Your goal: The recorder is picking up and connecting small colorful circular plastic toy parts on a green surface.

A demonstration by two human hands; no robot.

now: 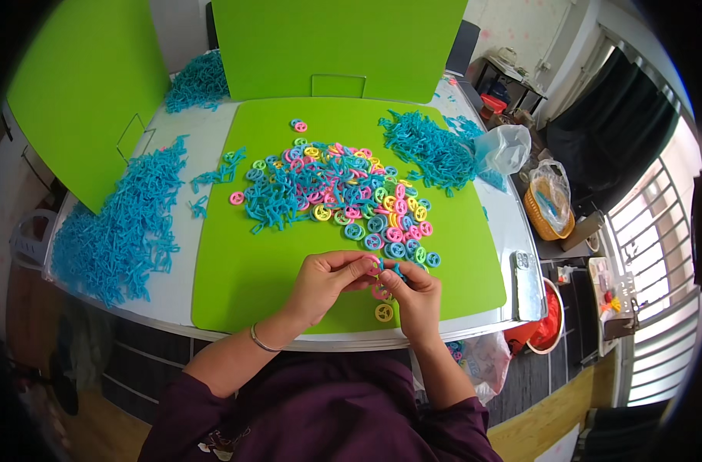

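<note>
Near the front edge of the green board (251, 285), my left hand (324, 285) pinches a small pink plastic wheel (373, 264) between thumb and fingertips. My right hand (416, 300) meets it from the right, closed on a small blue plastic piece (399, 271) whose shape is partly hidden by the fingers. Just below the fingertips is another pink wheel (380, 292), partly covered. Closer to me is a yellow wheel (384, 313). Beyond my hands spreads a heap of pink, yellow, green and blue wheels (395, 250) mixed with teal plastic clips (270, 202).
Large piles of teal clips lie on the left (123, 227), back left (197, 81) and right (432, 150) of the white table (162, 312). Two green panels (339, 46) stand upright behind and at left. A phone (526, 285) rests at the right edge; a wicker basket (547, 204) is beyond.
</note>
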